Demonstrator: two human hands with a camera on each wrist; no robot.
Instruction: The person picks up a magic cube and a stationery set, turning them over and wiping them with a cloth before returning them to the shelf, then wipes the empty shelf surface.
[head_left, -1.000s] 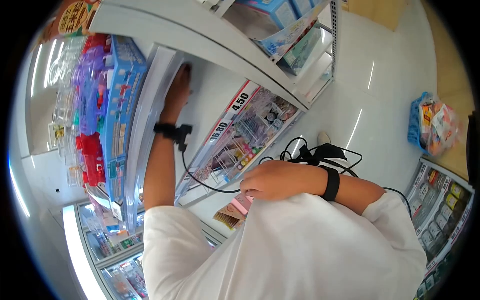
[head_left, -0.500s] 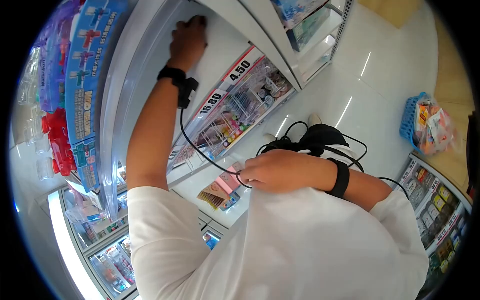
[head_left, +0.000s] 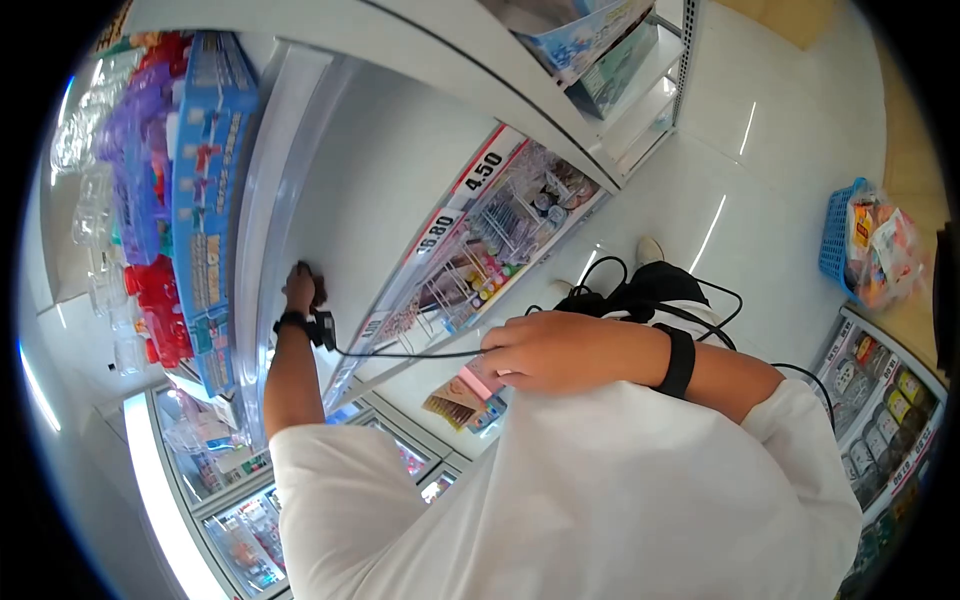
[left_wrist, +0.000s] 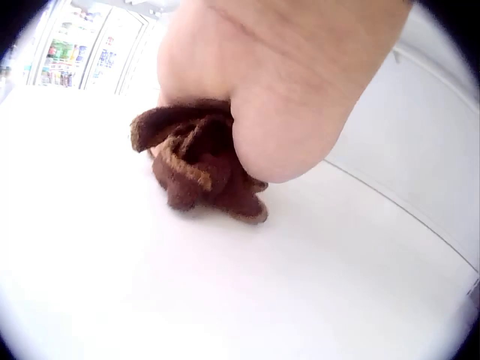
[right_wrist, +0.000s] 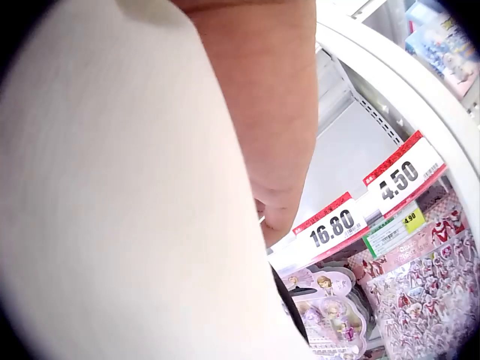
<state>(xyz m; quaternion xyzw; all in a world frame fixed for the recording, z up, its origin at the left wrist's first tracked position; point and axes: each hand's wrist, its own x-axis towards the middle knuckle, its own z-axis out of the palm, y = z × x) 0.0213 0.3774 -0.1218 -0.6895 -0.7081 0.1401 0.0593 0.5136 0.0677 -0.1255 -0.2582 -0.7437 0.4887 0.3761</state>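
Note:
My left hand point(head_left: 298, 288) grips a bunched dark-brown cloth point(left_wrist: 214, 176) against a bare white shelf point(head_left: 375, 160). In the left wrist view the cloth's folds stick out below the palm, and the fingers are mostly hidden. Held at the waist before the white shirt, my right hand point(head_left: 545, 350) has curled fingers, with a black cable point(head_left: 410, 355) from the left wrist running into them. The right wrist view is largely covered by the white shirt point(right_wrist: 127, 195).
Boxed toy water guns point(head_left: 205, 190) stand left of the shelf. Price tags point(head_left: 480, 170) line its edge, above hanging small goods. A pink box point(head_left: 480, 380) lies low by the waist, and a blue basket point(head_left: 835, 240) with bagged goods stands at right.
My left hand has swept with the brown cloth from the shelf's far end back along it toward my body. The right hand has stayed at the waist.

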